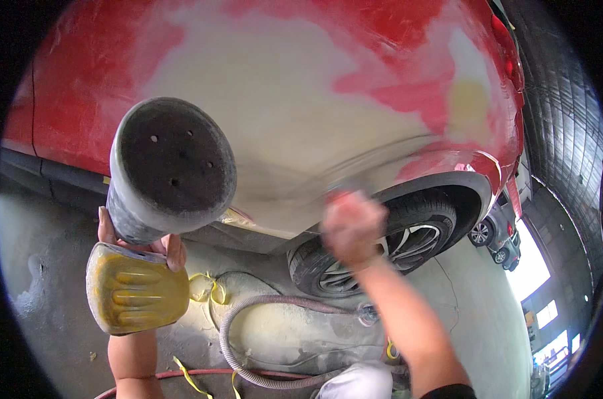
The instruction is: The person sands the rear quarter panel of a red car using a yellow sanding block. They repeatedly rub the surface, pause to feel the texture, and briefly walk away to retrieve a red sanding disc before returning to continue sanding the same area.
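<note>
Here, in the head view, the car panel (268,100) lies on the far side of both hands, its arch edge curving left to right; the right hand (353,226) is nearer that edge, in front of the tyre (441,216), with the left hand (173,250) farther left. The left hand's fingers curl about a round container (171,166) and a yellow block (138,292), the block on the near side. The right hand looks bunched but blurred; I cannot tell whether it pinches anything. Dusty red paint surrounds a matte beige patch; the container is grey, tapering handward, its dark face pierced with holes; the scuffed block has rounded ridges. A ribbed hose (225,332) loops near.
</note>
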`<state>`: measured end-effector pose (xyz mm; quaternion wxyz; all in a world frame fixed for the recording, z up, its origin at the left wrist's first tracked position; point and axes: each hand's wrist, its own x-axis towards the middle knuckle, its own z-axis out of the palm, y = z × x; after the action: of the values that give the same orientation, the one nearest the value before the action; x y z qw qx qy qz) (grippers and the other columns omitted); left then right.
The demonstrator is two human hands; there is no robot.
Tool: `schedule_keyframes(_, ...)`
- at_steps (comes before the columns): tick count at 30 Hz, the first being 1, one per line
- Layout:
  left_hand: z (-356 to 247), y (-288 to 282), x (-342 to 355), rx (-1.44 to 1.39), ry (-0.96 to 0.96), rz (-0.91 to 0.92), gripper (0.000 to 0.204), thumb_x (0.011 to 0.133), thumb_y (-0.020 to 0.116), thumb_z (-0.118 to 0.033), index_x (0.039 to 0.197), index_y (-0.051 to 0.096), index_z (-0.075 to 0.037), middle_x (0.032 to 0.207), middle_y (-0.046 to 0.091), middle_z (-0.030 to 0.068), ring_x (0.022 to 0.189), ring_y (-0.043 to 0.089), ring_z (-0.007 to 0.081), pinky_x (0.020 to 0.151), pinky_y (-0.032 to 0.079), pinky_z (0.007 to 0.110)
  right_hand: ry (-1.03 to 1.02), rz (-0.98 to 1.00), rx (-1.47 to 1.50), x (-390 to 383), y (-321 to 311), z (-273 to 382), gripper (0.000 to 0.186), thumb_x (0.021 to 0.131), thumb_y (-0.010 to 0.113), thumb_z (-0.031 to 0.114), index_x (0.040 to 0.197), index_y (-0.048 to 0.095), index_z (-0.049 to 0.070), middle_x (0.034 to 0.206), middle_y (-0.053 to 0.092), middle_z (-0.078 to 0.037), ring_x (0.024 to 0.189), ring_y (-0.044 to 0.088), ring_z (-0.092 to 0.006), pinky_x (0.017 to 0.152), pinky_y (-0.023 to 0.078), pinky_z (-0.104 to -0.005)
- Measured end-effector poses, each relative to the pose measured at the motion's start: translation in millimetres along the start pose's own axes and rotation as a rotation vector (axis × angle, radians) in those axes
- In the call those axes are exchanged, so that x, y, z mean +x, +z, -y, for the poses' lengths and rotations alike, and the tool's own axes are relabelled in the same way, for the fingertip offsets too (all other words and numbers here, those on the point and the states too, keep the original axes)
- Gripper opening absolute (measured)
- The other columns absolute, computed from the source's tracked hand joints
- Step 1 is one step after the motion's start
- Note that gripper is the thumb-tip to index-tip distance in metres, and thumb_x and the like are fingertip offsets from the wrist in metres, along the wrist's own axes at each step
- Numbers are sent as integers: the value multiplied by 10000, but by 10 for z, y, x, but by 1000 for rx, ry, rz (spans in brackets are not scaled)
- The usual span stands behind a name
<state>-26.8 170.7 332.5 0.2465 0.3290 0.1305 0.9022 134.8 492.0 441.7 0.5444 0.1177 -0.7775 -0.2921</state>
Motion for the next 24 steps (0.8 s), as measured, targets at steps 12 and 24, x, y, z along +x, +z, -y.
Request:
schedule_keyframes(12, 302, -327, -86, -185, 201, -27, 862, 996, 212, -739, 1272, 572, -6, 678, 604, 213, 492, 509, 263, 517, 417, 374, -9, 33, -74, 69, -621, -1022, 545, 792, 753, -15, 1287, 545, 80, 1224, 540, -175, 1072, 559, -359, 896, 504, -439)
schedule_keyframes(24, -223, -36, 58, -137, 95, 117, 941, 998, 154, -740, 1261, 543, 77, 708, 619, 215, 583, 544, 270, 632, 434, 354, -369, 519, 213, -407, -19, 572, 380, 859, 646, 185, 1235, 606, 218, 1173, 546, -84, 760, 558, -208, 628, 441, -370)
